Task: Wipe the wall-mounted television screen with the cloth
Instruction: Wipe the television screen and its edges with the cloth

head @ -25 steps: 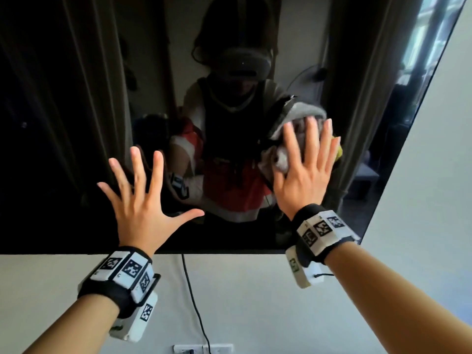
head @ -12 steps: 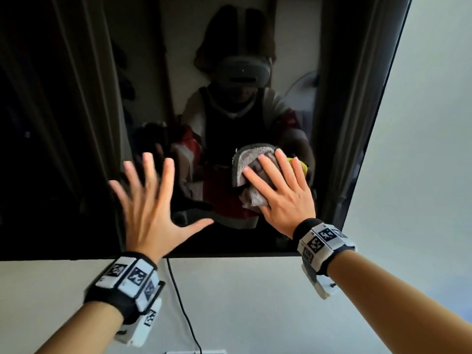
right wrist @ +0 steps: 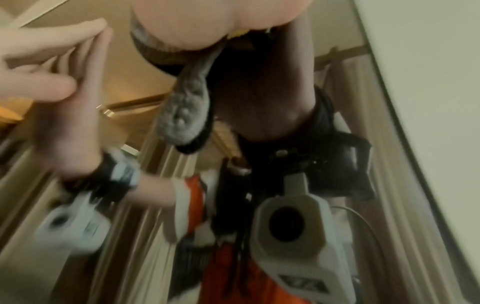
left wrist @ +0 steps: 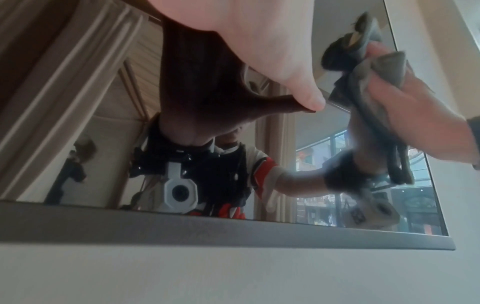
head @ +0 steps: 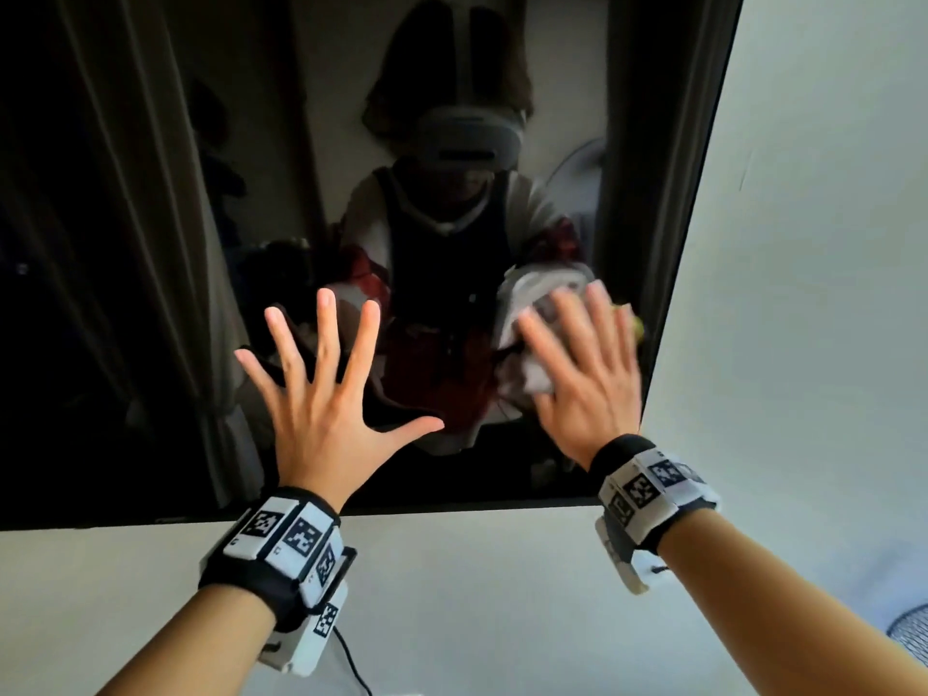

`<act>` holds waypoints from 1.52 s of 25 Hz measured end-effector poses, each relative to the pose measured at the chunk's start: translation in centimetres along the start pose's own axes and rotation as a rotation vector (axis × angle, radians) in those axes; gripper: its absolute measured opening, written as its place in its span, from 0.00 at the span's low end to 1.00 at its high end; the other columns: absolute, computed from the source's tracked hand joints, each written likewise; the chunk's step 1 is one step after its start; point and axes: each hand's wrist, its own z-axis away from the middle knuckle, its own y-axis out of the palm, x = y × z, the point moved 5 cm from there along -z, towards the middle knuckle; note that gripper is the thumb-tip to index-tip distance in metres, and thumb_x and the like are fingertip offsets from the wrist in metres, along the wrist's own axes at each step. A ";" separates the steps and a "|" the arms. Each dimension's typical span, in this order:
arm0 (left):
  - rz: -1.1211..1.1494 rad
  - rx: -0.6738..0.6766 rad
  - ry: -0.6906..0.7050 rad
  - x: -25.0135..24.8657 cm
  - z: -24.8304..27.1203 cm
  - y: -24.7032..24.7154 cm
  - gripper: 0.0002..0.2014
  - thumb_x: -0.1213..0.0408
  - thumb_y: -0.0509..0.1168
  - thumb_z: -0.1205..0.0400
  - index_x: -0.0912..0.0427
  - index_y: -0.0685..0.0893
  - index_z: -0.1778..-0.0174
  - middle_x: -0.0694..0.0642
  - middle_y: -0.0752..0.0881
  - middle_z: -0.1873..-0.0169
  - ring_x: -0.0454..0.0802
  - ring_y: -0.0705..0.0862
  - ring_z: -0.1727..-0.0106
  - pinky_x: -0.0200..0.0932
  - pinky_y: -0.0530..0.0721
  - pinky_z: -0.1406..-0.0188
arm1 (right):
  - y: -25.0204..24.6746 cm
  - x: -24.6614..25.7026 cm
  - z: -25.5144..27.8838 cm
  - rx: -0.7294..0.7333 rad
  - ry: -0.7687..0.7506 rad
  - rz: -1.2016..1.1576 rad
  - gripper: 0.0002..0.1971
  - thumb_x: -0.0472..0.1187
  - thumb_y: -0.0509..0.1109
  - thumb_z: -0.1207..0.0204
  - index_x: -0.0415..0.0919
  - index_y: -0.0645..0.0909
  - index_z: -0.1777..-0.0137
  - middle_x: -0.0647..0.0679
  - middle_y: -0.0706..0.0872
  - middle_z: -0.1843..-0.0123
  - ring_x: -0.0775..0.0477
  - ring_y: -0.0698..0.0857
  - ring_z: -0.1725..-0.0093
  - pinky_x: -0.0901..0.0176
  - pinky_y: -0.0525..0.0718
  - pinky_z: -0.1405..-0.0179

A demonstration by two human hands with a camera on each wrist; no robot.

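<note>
The wall-mounted television screen (head: pixel 125 243) is dark and glossy and mirrors the person and the room. My left hand (head: pixel 326 364) lies flat on it near the lower middle, fingers spread wide and holding nothing. My right hand (head: pixel 577 354) presses a crumpled grey cloth (head: pixel 532 313) against the screen close to its right edge, fingers straight. In the left wrist view, the cloth (left wrist: pixel 369 98) bunches under the right hand (left wrist: pixel 415 107), beside the left thumb (left wrist: pixel 309 98). The right wrist view is blurred and shows the cloth (right wrist: pixel 187 111) hanging below the palm.
The screen's lower bezel (head: pixel 452 507) runs just above my wrists. Bare white wall (head: pixel 803 243) lies to the right and below. A black cable (head: pixel 351 665) hangs down the wall under the television. A round grille-like object (head: pixel 909 630) shows at the bottom right.
The right hand has slid the cloth down and toward the screen's right edge. The left hand, still spread flat, has shifted right along the screen too.
</note>
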 end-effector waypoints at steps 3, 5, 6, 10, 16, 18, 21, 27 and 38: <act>-0.008 0.004 -0.004 0.1 0.0 0.1 0.59 0.17 0.54 0.34 0.47 0.45 0.12 0.56 0.41 0.13 0.72 0.36 0.16 0.87 0.44 0.27 | -0.7 -1.8 -0.2 -0.113 0.320 -0.030 0.27 0.48 0.59 0.19 0.50 0.64 0.20 0.40 0.61 0.19 0.31 0.54 0.18 0.38 0.47 0.17; -0.008 0.013 -0.008 0.1 0.2 0.1 0.60 0.17 0.55 0.35 0.48 0.46 0.12 0.57 0.43 0.13 0.73 0.38 0.16 0.87 0.45 0.27 | -0.2 0.0 1.4 -0.046 0.172 -0.034 0.27 0.47 0.59 0.20 0.51 0.64 0.21 0.42 0.61 0.20 0.33 0.53 0.17 0.39 0.47 0.17; -0.010 0.019 -0.008 0.1 0.2 0.0 0.60 0.17 0.55 0.35 0.48 0.46 0.12 0.58 0.43 0.13 0.74 0.39 0.16 0.87 0.45 0.27 | -0.1 0.3 2.0 -0.006 0.063 -0.018 0.25 0.46 0.58 0.19 0.52 0.64 0.21 0.43 0.62 0.20 0.35 0.53 0.17 0.40 0.48 0.17; -0.014 0.026 0.007 -0.2 0.1 -0.2 0.61 0.19 0.58 0.35 0.50 0.46 0.12 0.59 0.43 0.13 0.76 0.40 0.16 0.85 0.43 0.26 | -0.8 -1.5 1.7 0.015 0.154 -0.034 0.27 0.49 0.60 0.19 0.50 0.63 0.20 0.42 0.60 0.19 0.35 0.52 0.17 0.42 0.46 0.17; 0.188 -0.046 0.121 -5.0 1.0 -2.0 0.52 0.36 0.64 0.27 0.57 0.50 0.13 0.63 0.47 0.13 0.71 0.43 0.14 0.76 0.41 0.21 | -1.0 1.2 2.7 0.078 0.246 -0.258 0.37 0.48 0.57 0.26 0.38 0.51 0.17 0.42 0.52 0.16 0.40 0.44 0.15 0.46 0.44 0.16; 0.269 -0.100 0.324 -8.9 1.2 -2.1 0.45 0.45 0.64 0.22 0.61 0.53 0.14 0.61 0.52 0.14 0.59 0.47 0.13 0.63 0.46 0.15 | -1.3 0.8 2.5 0.074 0.243 -0.258 0.39 0.43 0.60 0.29 0.37 0.51 0.17 0.44 0.54 0.17 0.42 0.46 0.15 0.47 0.46 0.16; 0.240 -0.093 0.390 -10.5 1.0 -1.5 0.39 0.50 0.61 0.18 0.59 0.52 0.13 0.59 0.53 0.14 0.53 0.49 0.12 0.58 0.51 0.14 | -1.9 -0.1 2.6 0.022 0.188 -0.188 0.33 0.39 0.60 0.22 0.41 0.54 0.18 0.45 0.58 0.18 0.44 0.50 0.16 0.49 0.50 0.16; -0.048 0.047 0.124 -3.1 1.4 0.2 0.49 0.26 0.52 0.26 0.47 0.49 0.13 0.57 0.49 0.12 0.72 0.42 0.15 0.89 0.44 0.29 | -1.0 -1.7 5.1 0.031 0.174 -0.077 0.31 0.46 0.61 0.19 0.43 0.57 0.18 0.39 0.59 0.17 0.35 0.51 0.16 0.41 0.50 0.17; -0.116 -0.053 0.179 -2.4 1.8 1.6 0.52 0.22 0.55 0.27 0.49 0.49 0.12 0.57 0.47 0.13 0.72 0.44 0.15 0.88 0.45 0.28 | 1.8 1.6 10.6 0.011 0.261 -0.064 0.24 0.44 0.55 0.17 0.41 0.61 0.22 0.35 0.60 0.20 0.39 0.44 0.15 0.44 0.45 0.16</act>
